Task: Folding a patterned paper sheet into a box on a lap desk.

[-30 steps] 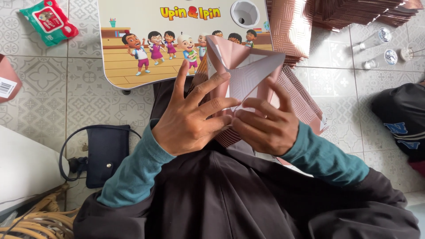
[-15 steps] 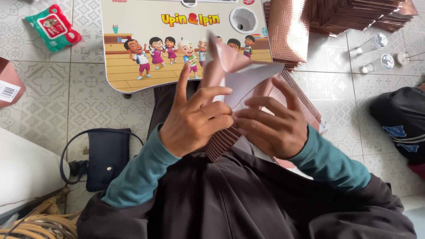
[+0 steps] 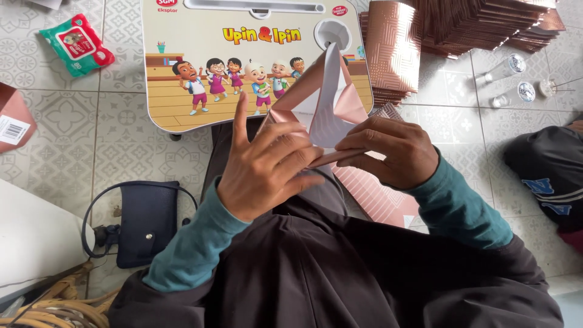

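Lap surface (image 3: 182, 103) lies far centre on floor; card stack (image 3: 473, 27) far right; wipes packet (image 3: 76, 44) far left; bag (image 3: 146, 222) near left.

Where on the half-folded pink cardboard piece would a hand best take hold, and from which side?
Probably at its lower folded edge, coming from below, on the person's side. On the pink cardboard piece the upper flaps stand loose and pointed, while the bottom fold is doubled and looks firmer. The left hand and right hand already pinch it there from either side.

Green-red wipes packet (image 3: 76, 44) top left; white barcode label (image 3: 12, 129) left edge.
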